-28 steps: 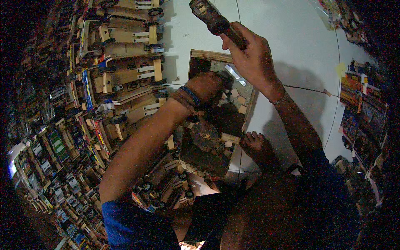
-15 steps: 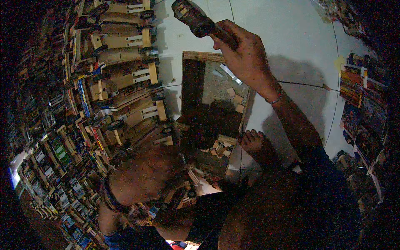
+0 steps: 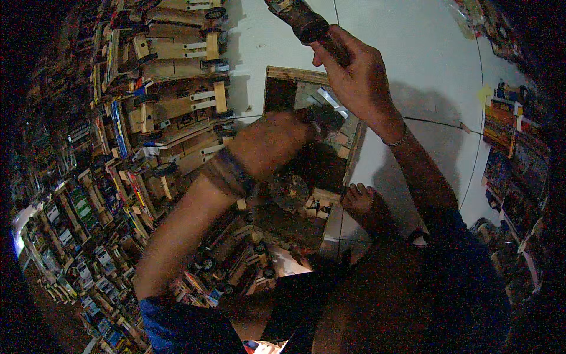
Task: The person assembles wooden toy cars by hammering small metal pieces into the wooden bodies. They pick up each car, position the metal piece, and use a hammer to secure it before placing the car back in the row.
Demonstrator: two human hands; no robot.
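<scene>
My right hand [image 3: 354, 76] is raised over a shallow wooden tray [image 3: 289, 75] and is shut on the handle of a dark hammer [image 3: 300, 20], whose head points up and left. My left hand [image 3: 277, 138], blurred, reaches across the tray with its fingers pinched on a small dark piece [image 3: 324, 115] near the tray's far right corner. A shiny metal strip [image 3: 327, 97] lies just beyond that piece. Several small wooden blocks [image 3: 318, 200] lie at the tray's near end.
Wooden toy trucks [image 3: 177, 100] are stacked high along the left, and more lie by my lap [image 3: 236, 265]. My bare foot [image 3: 359, 200] rests beside the tray on the white tiled floor [image 3: 424, 59]. Colourful packages [image 3: 507, 124] line the right edge.
My left arm, pulled back toward my lap half a second ago, has swung forward again over the tray. The right hand with the hammer stays raised, shifted slightly.
</scene>
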